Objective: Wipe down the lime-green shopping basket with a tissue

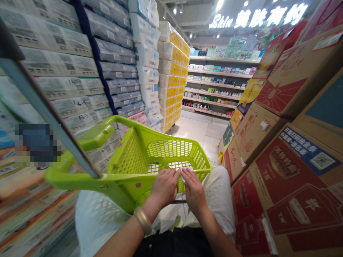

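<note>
Both hands sit over the near rim of a green basket (150, 157): the left hand (164, 187), with a bracelet (143, 219) on its wrist, is curled with its fingers hooked on the rim, and the right hand (194, 189) is bent, fingertips pinching a small white slip (185, 172). The basket's long axis runs away from the hands, with its handle out to the left. Red cartons (281, 185) crowd the right, wrapped packs (80, 64) stack up on the left, and a pale tiled floor (200, 130) leads ahead to shelves (217, 89).

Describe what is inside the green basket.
Inside the green basket only its own mesh bottom shows. The left hand and right hand, with a small white item between them at the rim, cover the near corner.
</note>
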Demonstrator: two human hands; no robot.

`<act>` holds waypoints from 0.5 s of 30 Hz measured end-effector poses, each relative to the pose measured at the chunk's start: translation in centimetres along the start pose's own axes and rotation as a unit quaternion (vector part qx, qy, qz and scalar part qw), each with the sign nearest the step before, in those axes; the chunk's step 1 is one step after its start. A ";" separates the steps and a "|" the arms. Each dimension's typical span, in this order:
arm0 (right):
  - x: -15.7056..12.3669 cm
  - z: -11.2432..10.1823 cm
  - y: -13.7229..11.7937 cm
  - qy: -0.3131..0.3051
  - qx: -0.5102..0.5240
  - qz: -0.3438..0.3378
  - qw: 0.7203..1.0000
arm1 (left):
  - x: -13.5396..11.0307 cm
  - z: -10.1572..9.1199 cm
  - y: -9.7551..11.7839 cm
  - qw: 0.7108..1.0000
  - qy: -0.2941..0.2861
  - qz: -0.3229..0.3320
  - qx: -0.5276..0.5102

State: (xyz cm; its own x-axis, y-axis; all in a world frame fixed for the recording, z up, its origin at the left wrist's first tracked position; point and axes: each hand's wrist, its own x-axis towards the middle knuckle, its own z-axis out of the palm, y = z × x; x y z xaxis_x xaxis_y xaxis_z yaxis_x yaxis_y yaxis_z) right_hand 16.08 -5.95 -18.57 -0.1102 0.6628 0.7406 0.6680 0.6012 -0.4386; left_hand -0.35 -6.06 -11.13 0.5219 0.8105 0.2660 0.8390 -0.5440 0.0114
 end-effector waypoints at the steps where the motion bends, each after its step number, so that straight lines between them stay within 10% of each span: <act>1: 0.0 -0.1 0.2 0.001 0.001 0.001 1.000 | 0.0 0.0 0.0 1.000 -0.001 0.000 -0.001; 7: 0.1 -1.6 3.3 0.095 -0.054 0.087 0.990 | 0.0 -0.3 0.1 1.000 -0.001 -0.005 -0.005; 15: 0.0 -1.1 1.8 0.022 -0.020 0.028 0.999 | 0.0 -0.5 0.0 1.000 -0.014 0.003 -0.010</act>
State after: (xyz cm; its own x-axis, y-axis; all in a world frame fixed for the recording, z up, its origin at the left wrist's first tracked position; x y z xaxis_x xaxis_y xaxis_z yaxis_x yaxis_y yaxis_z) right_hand 18.11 -5.38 -18.81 -0.0400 0.6738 0.7379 0.7017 0.5447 -0.4593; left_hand -0.41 -6.13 -10.65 0.5311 0.8129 0.2389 0.8327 -0.5529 0.0301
